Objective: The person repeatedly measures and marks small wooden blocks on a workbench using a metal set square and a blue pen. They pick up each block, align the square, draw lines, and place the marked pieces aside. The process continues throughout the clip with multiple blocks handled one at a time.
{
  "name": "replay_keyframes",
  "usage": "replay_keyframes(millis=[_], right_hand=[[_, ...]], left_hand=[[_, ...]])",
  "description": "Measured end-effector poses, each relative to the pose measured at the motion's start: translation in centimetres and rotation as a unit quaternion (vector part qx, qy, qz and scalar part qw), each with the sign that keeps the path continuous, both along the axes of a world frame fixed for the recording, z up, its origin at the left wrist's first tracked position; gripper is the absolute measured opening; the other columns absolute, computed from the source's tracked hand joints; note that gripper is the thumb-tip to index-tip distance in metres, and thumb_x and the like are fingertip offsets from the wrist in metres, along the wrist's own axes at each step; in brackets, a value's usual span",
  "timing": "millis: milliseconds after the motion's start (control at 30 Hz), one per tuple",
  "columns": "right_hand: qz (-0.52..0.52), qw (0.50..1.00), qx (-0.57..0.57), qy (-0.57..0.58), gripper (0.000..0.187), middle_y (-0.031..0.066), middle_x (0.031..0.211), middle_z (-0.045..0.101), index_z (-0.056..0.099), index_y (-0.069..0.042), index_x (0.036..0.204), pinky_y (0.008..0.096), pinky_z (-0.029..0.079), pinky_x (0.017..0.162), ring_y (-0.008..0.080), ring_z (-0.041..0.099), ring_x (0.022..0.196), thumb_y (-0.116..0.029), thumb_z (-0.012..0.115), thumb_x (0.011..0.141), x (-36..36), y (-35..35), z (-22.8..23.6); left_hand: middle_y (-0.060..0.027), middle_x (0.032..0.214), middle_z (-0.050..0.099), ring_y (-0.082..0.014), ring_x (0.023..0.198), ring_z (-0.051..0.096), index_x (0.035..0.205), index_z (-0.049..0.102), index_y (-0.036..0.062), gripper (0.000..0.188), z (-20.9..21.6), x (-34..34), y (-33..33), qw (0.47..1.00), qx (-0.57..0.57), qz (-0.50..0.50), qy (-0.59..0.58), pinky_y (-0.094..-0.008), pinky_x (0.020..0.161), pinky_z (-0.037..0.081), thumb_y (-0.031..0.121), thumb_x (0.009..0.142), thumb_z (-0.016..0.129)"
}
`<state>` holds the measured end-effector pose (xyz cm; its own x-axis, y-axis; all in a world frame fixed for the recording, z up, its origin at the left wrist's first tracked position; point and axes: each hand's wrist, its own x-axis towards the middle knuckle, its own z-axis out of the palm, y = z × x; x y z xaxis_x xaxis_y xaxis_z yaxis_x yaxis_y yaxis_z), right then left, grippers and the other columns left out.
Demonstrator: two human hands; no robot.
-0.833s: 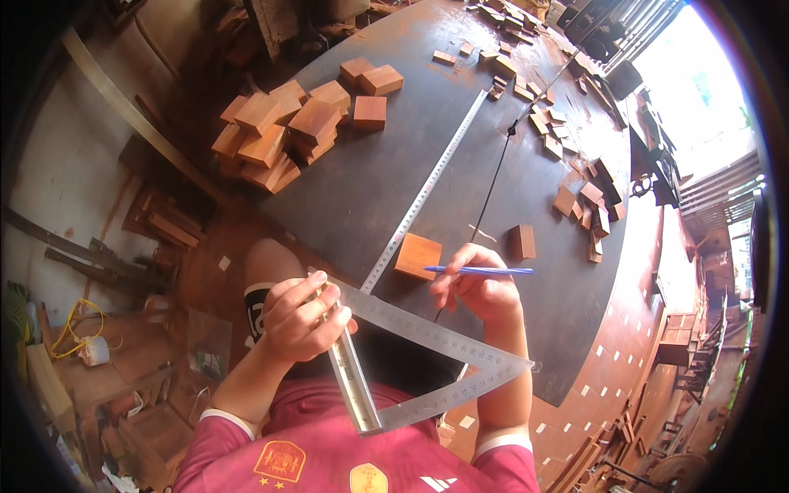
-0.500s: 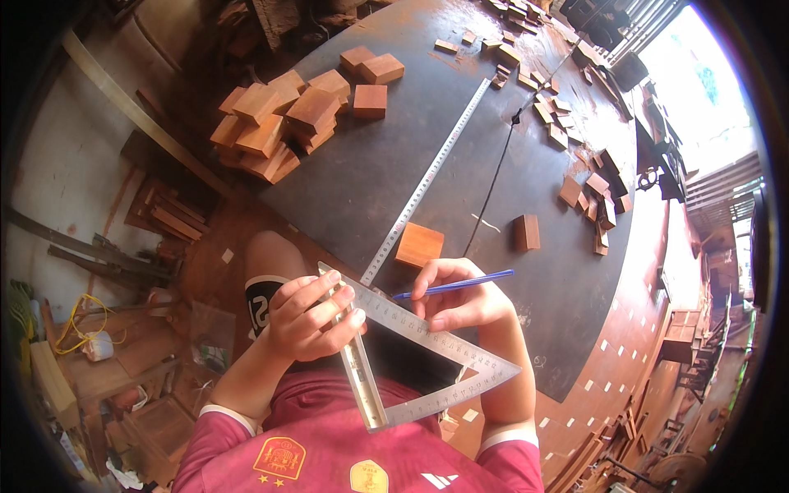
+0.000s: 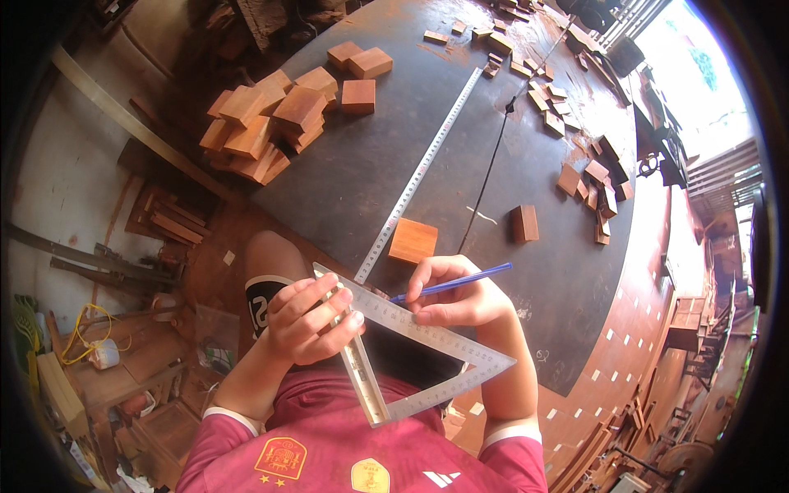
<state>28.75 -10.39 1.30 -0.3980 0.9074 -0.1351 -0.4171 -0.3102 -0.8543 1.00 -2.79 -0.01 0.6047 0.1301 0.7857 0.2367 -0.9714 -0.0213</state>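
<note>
My left hand (image 3: 311, 322) is wrapped round the thick-edged side of a metal triangle square (image 3: 464, 352), held above my lap near the table's front edge. Between the thumb and fingers of my right hand (image 3: 460, 294) is a blue pen (image 3: 481, 276). Its tip points left and down, close to the upper edge of the square, and the thumb lies by that edge. Whether the tip touches anything cannot be made out. Just beyond the hands, a reddish-brown wooden block (image 3: 413, 241) lies beside a long graduated measuring strip (image 3: 421, 172), which runs away across the table.
The dark tabletop (image 3: 329, 197) carries a pile of wooden blocks (image 3: 267, 119) at the left. One block (image 3: 523, 223) stands to the right, with several smaller offcuts (image 3: 596, 185) beyond it. A black cord (image 3: 493, 177) crosses the table. A cluttered wooden stand (image 3: 123, 361) is at the lower left.
The whole view has shifted slightly, so the table and blocks sit a little farther left and up. Both hands keep their grips on the square and the pen, with barely any movement.
</note>
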Motion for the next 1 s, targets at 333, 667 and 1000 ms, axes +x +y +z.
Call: replay_keyframes(millis=[333,667,1000], right_hand=[[-0.121,0.992,0.019,-0.004,0.014,0.0072,0.082,0.071,0.065,-0.002,0.104,0.0228,0.048,0.053,0.0106,0.066,0.065,-0.012,0.07,0.097,-0.2,-0.1,-0.7],[-0.455,0.89,-0.022,0.017,0.037,0.0083,0.068,0.059,0.065,-0.002,0.097,0.0268,0.039,0.05,0.0148,0.051,0.054,-0.031,0.046,0.109,0.7,0.9,-2.0],[-0.437,0.872,0.072,-0.208,0.029,0.0096,0.073,0.063,0.062,-0.001,0.105,0.0243,0.04,0.051,0.0127,0.056,0.057,-0.027,0.048,0.109,-1.0,1.2,-2.0]], left_hand=[[-0.0097,0.103,0.073,-0.0296,0.1,0.074,0.108,0.064,0.0077,0.026,-0.9,0.3,0.8,0.988,-0.14,-0.048,-0.052,-0.0377,0.079,0.062,0.019,0.09,0.08],[0.0024,0.084,0.064,-0.0033,0.074,0.054,0.098,0.066,0.0024,0.014,-3.5,0.8,-0.4,0.616,-0.748,-0.024,-0.247,-0.0216,0.068,0.043,0.015,0.103,0.063],[0.0041,0.08,0.062,-0.0028,0.071,0.052,0.098,0.067,0.0041,0.015,-2.0,1.4,-1.4,0.643,-0.744,-0.004,-0.18,-0.022,0.064,0.043,0.018,0.102,0.065]])
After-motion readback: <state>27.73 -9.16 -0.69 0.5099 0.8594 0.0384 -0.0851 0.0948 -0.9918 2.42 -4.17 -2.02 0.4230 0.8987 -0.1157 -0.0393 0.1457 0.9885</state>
